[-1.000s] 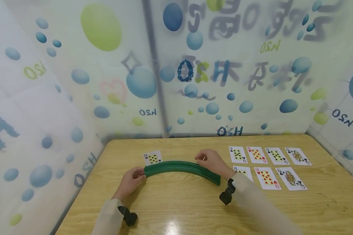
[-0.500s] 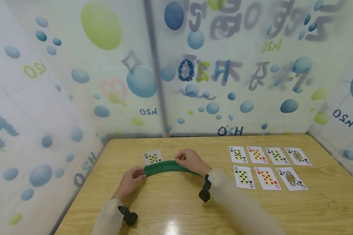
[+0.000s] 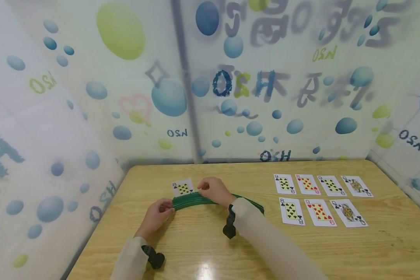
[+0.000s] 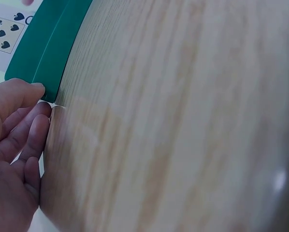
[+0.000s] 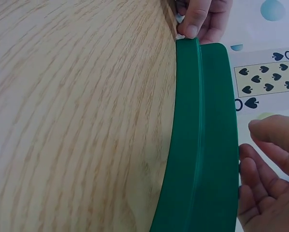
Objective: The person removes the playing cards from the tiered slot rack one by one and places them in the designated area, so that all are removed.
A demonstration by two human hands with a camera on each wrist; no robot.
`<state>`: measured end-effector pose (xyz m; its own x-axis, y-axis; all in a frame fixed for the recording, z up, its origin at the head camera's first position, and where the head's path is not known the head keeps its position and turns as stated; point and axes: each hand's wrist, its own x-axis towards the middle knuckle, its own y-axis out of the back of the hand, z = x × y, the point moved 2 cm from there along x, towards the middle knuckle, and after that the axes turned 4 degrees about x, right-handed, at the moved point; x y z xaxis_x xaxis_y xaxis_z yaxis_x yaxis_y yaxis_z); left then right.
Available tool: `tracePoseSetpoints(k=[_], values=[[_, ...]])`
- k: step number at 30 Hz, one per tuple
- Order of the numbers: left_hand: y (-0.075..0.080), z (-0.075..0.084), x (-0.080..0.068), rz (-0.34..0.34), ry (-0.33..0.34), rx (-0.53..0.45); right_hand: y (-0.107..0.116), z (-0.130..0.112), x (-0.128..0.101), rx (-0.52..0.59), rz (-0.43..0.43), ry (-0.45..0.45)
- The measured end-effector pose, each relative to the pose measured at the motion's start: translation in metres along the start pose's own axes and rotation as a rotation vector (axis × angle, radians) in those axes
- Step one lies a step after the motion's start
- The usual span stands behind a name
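Note:
A long curved green card holder (image 3: 192, 199) with a groove along it spans the middle of the table. My left hand (image 3: 156, 215) grips its left end; in the left wrist view the thumb (image 4: 26, 92) lies on top of that end, with the fingers below. An eight of spades (image 3: 182, 188) shows behind the holder near its left end, the card's lower part hidden by it. My right hand (image 3: 215, 190) is just right of the card at the holder's far side. Its thumb and fingers (image 5: 253, 169) are apart and hold nothing.
At the right, several playing cards lie face up in two rows, including an eight of hearts (image 3: 307, 184), a nine of hearts (image 3: 320, 212) and a queen (image 3: 349, 213). A printed curtain wall (image 3: 252, 109) stands behind the wooden table (image 3: 182, 249). My right sleeve (image 3: 273, 237) overlaps the holder's right part.
My right hand has moved left along the holder, from its right part toward the eight of spades. The left hand keeps its grip on the left end.

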<state>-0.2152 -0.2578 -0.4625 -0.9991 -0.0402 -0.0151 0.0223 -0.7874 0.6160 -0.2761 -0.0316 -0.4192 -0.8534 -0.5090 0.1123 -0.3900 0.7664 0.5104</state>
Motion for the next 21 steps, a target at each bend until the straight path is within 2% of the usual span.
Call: tracePoseSetpoints(k=[6,21], values=[[0.001,0.0,0.0,-0.006,-0.001,-0.005,-0.006,-0.003,0.006,-0.016,-0.003,-0.006],[0.002,0.002,-0.001,-0.01,0.014,0.004,-0.019,0.001,0.007,-0.032,0.116,-0.031]])
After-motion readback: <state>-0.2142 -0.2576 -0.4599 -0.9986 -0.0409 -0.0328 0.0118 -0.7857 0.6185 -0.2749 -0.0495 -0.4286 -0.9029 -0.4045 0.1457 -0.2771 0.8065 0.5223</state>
